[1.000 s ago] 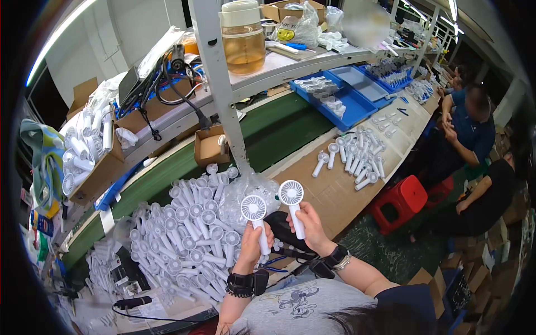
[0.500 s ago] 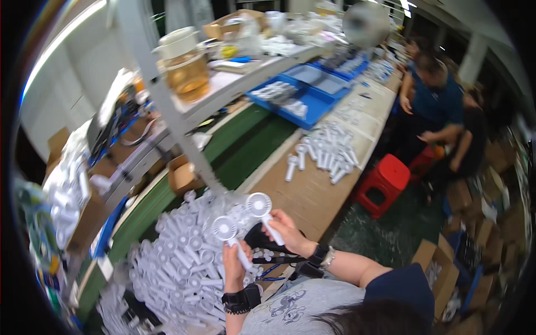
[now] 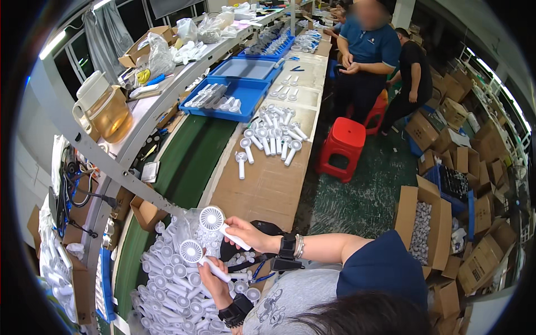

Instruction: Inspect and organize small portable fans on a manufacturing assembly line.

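Left hand (image 3: 213,277): closed around the handle of a white handheld fan (image 3: 196,255), round head up and facing the camera; black wrist strap below.
Right hand (image 3: 249,233): fingers pinched on the handle of a second white fan (image 3: 219,223), head tilted up to the left, just above the first fan.
Two fans: close together, heads apart, held over the near end of the table.
Heap of white fans (image 3: 170,293): piled at the near left corner of the table, directly under both hands, some in clear bags.
Table (image 3: 268,190): long, brown-topped, running away from the near edge toward the far end.
Loose group of fans (image 3: 272,138): lying flat mid-table, well apart from the hands.
Blue trays (image 3: 223,99): beyond that group, along the left side of the table, the nearer one holding white parts.
Green belt (image 3: 184,167): running along the table's left edge.
Jug of amber liquid (image 3: 106,109): on the shelf above the belt.
Red stool (image 3: 341,146): on the floor off the table's right edge.
Two people (image 3: 385,61): off the right edge near the far end.
Cardboard boxes (image 3: 424,220): on the floor to the right.
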{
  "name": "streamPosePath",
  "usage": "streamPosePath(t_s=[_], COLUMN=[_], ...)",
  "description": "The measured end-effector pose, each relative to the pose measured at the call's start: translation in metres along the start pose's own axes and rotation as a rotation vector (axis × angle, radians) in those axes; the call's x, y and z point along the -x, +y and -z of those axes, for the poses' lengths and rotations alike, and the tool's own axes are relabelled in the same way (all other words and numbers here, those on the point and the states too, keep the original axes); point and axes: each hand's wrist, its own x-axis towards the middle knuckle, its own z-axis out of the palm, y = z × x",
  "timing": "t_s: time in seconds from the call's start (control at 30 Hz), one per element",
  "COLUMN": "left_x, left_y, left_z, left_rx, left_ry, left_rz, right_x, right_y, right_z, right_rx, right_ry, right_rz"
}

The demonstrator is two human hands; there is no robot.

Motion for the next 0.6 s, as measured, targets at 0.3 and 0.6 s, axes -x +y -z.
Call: streamPosePath(t_s=[0.3,0.6], left_x=[0.000,0.003], left_y=[-0.003,0.001], left_z=[0.003,0.013], left_rx=[0.020,0.031], left_ry=[-0.024,0.028], left_rz=[0.020,0.096], right_x=[0.001,0.009], right_y=[-0.003,-0.013], right_z=[0.002,-0.009], right_rx=[-0.026,-0.079], right_ry=[0.003,0.092], right_rz=[0.062,0.084])
